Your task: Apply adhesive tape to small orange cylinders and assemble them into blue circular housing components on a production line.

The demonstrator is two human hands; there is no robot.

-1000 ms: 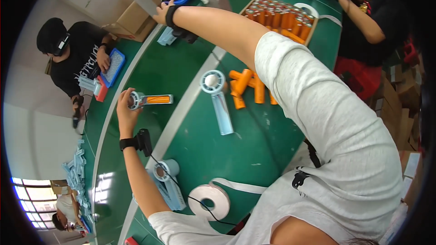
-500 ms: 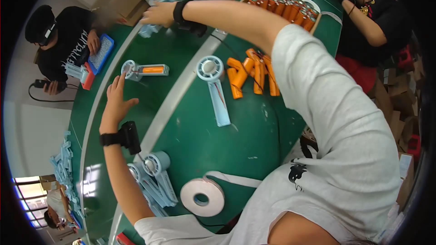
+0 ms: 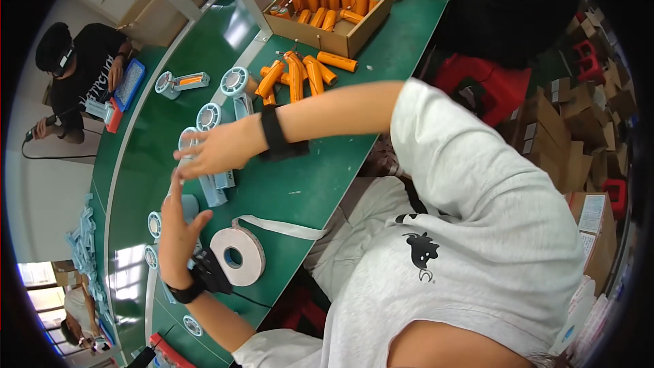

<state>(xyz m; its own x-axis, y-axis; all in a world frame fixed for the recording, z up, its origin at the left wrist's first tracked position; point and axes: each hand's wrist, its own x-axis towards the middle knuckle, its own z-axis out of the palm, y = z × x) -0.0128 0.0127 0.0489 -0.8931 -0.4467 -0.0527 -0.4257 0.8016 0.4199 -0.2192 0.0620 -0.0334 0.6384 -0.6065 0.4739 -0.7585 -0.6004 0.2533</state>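
Grip: right hand (image 3: 225,148) is extending its fingers, spread apart, over pale-blue handheld fans (image 3: 209,116) that are lying on the green table (image 3: 283,187); contact cannot be told. Left hand (image 3: 180,235) is holding its thumb apart from straight fingers, their tips lying just beside the right hand's. More fan heads (image 3: 155,225) are showing left of it; a pale tape roll (image 3: 252,257) is lying to its right. Loose orange cells (image 3: 295,76) are lying beyond the right wrist, near a cardboard box (image 3: 320,39) holding more.
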